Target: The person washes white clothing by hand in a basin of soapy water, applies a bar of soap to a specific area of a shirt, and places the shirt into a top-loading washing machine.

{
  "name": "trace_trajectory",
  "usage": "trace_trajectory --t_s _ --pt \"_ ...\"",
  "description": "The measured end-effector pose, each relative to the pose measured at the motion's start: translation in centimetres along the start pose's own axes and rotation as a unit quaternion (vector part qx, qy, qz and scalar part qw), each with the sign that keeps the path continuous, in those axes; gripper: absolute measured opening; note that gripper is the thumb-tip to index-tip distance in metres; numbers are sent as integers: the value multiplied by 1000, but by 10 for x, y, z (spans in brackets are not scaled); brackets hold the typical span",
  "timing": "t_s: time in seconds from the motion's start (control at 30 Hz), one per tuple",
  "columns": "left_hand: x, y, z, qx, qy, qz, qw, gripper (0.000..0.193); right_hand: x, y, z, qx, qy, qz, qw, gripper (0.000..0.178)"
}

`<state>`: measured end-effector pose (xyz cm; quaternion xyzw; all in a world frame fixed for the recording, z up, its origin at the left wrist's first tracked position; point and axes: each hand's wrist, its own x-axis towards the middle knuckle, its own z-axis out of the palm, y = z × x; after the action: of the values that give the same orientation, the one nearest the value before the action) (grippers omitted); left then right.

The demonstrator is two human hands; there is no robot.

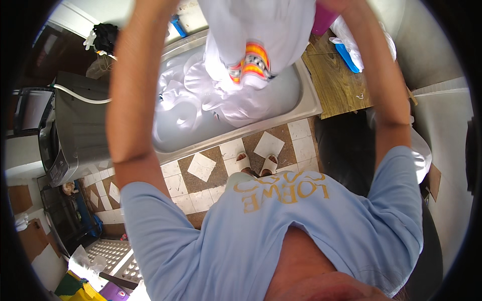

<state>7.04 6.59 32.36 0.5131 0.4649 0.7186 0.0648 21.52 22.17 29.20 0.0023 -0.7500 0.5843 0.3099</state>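
A wet white garment point(278, 30) with an orange, yellow and black print hangs over the tub at the top of the head view. Its upper part is cut off by the frame. Both my arms are raised on either side of it. My right hand point(335, 5) shows only in part, closed at the garment's upper right. Of my left hand point(159, 4) just the base is visible at the top edge; its fingers are out of frame. Below, more white laundry point(236, 105) lies in the cloudy water of a pale rectangular tub point(241, 134).
To the right is a wooden board point(334, 83) with a blue brush-like object point(347, 57) and white cloth. A blue-handled tool point(178, 26) lies beyond the tub. A grey washing machine point(83, 120) with a white hose stands left. Patterned tiles point(201, 166) cover the floor.
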Motion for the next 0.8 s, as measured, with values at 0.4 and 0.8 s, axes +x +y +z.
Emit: trace_trajectory --t_s 0.4,0.8 --pt "-227 -279 13 507 -29 -209 836 42 -128 312 94 -461 97 120 874 35" --pt "-216 -353 6 316 55 -257 912 25 -104 366 89 181 311 324 875 34"
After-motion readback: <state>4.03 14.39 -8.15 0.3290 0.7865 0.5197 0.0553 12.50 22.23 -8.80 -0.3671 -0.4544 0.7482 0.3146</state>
